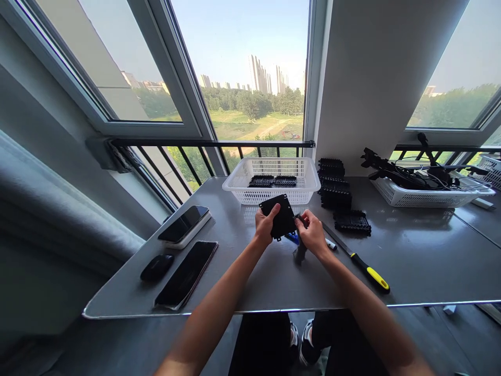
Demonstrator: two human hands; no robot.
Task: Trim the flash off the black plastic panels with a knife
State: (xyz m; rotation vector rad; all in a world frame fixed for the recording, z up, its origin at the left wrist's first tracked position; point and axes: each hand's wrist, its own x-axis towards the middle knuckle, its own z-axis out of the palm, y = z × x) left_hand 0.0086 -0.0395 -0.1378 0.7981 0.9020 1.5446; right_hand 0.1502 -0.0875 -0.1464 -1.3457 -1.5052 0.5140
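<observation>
My left hand (265, 224) grips a flat black plastic part (282, 216) by its left edge, thumb on its face. Small tabs stick out along the part's rim. My right hand (311, 232) pinches a dark grey strip, perhaps cloth or sandpaper (299, 253), against the part's right edge; the strip hangs down toward the table. Under the hands lie a blue item (291, 237), partly hidden, and a marker-like pen (331, 244). A file with a yellow and black handle (371, 272) rests just right of my right hand.
Behind the hands stands a white basket (274, 196) holding black parts. Stacked black parts (334, 188) and a single one (352, 222) sit to its right. Farther right, another basket (422, 196) overflows with black pieces and cables. Two phones (186, 274) (183, 223) and a mouse (157, 267) lie left.
</observation>
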